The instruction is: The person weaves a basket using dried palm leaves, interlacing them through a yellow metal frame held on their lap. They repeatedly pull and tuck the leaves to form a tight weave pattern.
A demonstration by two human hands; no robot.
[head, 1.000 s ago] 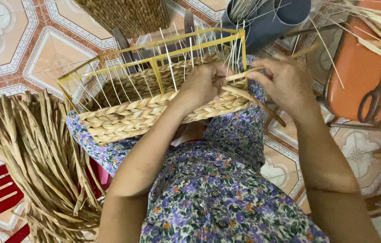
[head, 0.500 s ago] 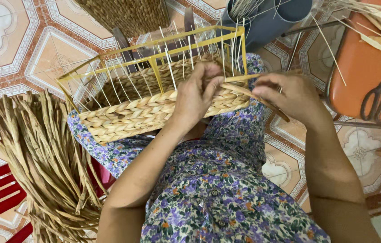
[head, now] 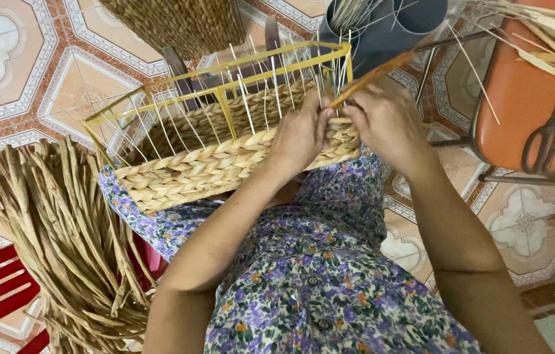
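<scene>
Both hands weave at the basket [head: 225, 164]'s near right corner: left hand [head: 300, 134] presses the braid, right hand [head: 385, 121] fingers pinch a straw strand [head: 372, 75], which likely needs threading between stakes next.

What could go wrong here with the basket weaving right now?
The thin upright stakes stand close together beside both hands, so the left hand or right hand might bend or snap one. The half-woven basket rests on the lap and may tip. The strand might fray.
</scene>
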